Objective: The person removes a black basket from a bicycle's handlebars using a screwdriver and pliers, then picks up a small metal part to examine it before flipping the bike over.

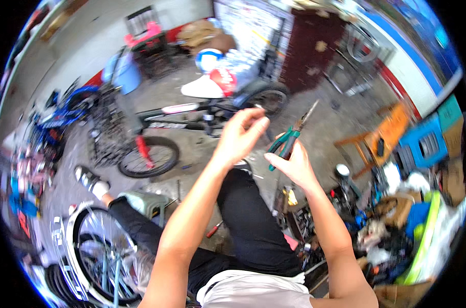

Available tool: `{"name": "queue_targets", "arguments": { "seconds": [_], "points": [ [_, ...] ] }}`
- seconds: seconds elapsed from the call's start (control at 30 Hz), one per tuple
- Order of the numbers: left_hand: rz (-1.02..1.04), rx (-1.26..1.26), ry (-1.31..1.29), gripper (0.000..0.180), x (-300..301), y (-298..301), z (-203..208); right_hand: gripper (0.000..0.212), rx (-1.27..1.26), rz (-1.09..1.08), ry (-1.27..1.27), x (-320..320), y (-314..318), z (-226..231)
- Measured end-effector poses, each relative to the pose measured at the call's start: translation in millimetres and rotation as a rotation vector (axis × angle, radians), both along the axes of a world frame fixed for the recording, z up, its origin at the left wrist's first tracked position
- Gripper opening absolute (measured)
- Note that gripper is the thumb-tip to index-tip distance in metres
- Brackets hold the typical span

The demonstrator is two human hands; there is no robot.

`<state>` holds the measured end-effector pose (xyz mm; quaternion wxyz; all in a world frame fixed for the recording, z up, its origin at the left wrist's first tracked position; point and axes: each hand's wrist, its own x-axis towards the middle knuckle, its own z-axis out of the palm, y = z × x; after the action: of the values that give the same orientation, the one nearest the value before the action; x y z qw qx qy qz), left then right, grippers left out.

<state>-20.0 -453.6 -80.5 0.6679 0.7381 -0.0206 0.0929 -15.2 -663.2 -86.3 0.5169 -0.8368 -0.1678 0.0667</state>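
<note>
My right hand (293, 163) is raised in front of me and grips a pair of needle-nose pliers (290, 137) with green handles, the thin jaws pointing up and to the right. My left hand (240, 134) is lifted beside it, just left of the pliers, with fingertips pinched together; whether anything small sits between them I cannot tell. Both forearms rise from the lower edge over my black trousers (245, 220).
A small black bicycle (192, 115) stands ahead on the concrete floor. A bicycle wheel (97, 251) leans at lower left by a green stool (148, 203). A cluttered toolbox and parts pile (304, 220) sits at right, with an orange chair (384, 136) and blue stool (422, 141) beyond.
</note>
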Motion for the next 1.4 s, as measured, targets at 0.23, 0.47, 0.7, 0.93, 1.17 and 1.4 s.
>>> {"name": "queue_targets", "arguments": {
  "seconds": [0.23,0.47,0.7,0.93,1.17,1.4],
  "points": [
    [0.084,0.068,0.04,0.075,-163.8,92.5,24.7,0.074,-0.331,0.541,-0.37,-70.7,162.6,43.8],
    [0.624,-0.331,0.276,0.05,-265.7,153.0,-31.6,0.071,-0.174,1.17,0.082,-89.2,250.5,2.3],
    [0.89,0.362,0.206,0.043,-236.1,147.8,-1.5,0.086,0.612,0.867,1.257,-88.8,302.7,-61.7],
    [0.967,0.519,-0.195,0.016,-220.1,149.0,-18.3,0.054,0.995,0.737,1.493,-104.4,313.4,-46.6],
    [1.195,0.321,-0.178,0.017,-233.3,162.6,-46.0,0.055,1.244,0.742,1.535,-102.8,321.1,-43.3],
    [0.996,0.529,-0.139,0.027,-222.9,165.1,-28.7,0.062,1.277,0.809,1.5,-96.5,313.8,-42.1]
  ]
}}
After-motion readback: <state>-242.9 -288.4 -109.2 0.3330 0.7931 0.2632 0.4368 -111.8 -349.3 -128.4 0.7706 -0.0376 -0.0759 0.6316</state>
